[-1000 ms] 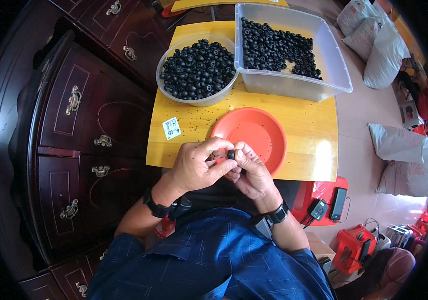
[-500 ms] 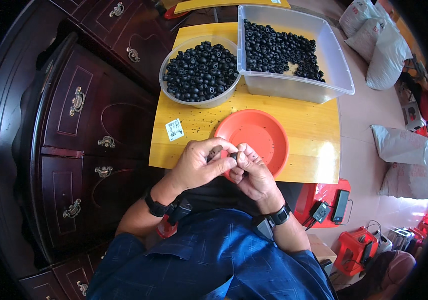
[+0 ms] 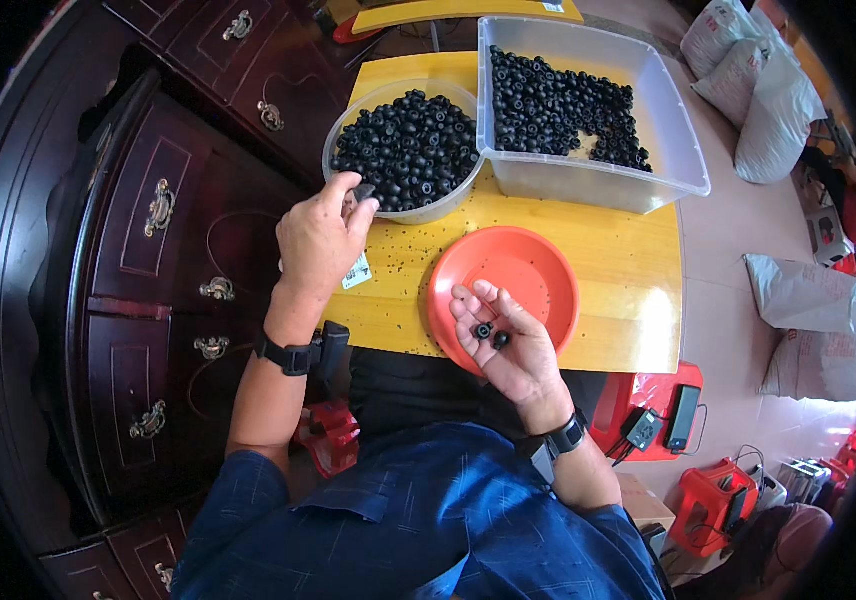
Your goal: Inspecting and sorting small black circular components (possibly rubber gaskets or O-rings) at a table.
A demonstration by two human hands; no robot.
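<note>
My left hand is raised beside the left rim of the round clear tub, pinching a small dark object between thumb and fingers. What that object is cannot be made out. Small black ball-like pieces, some showing a hole, are heaped in the tub. Palm up, my right hand is cupped over the near part of the orange-red basin. Two of the black pieces lie in its palm. Dark specks are scattered in the basin.
A rectangular clear bin of more black pieces stands at the far right of the yellow table. A white label and dark crumbs lie on the tabletop. Dark wooden drawers border the left; white sacks stand right.
My hands, together over the basin before, have parted. The left moved left and away to the tub's rim with its dark object; the right opened palm up, baring the two black pieces.
</note>
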